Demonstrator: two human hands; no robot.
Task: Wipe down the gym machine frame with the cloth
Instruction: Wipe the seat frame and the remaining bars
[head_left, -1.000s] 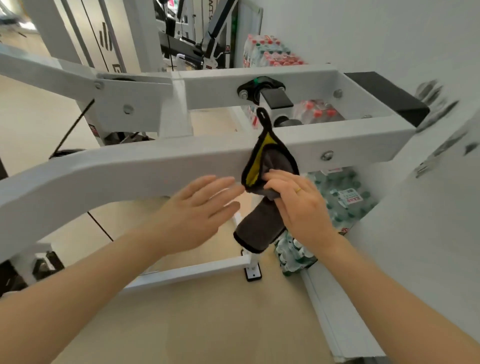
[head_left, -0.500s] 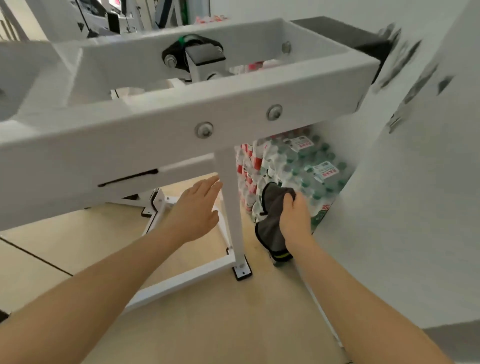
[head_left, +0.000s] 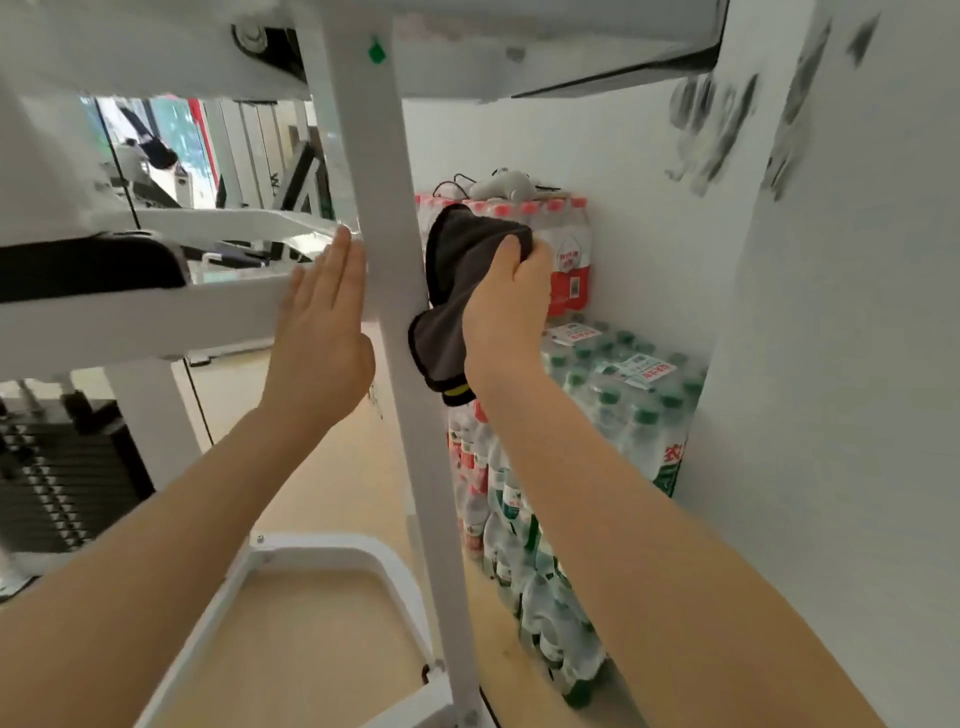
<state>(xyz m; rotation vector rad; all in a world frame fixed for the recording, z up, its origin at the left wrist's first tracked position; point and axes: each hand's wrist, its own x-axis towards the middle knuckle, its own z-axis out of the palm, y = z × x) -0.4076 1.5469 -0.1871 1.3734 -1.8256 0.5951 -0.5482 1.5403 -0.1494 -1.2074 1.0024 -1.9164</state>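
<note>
Right hand (head_left: 506, 312) has risen, gripping cloth (head_left: 457, 275) against upright post (head_left: 384, 218); left hand (head_left: 324, 332) flat, released.

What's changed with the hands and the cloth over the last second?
The right hand carried the grey cloth down off the top crossbeam and now presses it against the right side of the white upright post. The left hand followed, from beside the beam to lying flat and open against the post's left side. The view dropped below the beam. The cloth stayed gripped in the right hand; the bottled water packs haven't moved.

The right hand (head_left: 506, 317) presses a grey cloth (head_left: 457, 291) against the white upright post (head_left: 400, 312).
</note>
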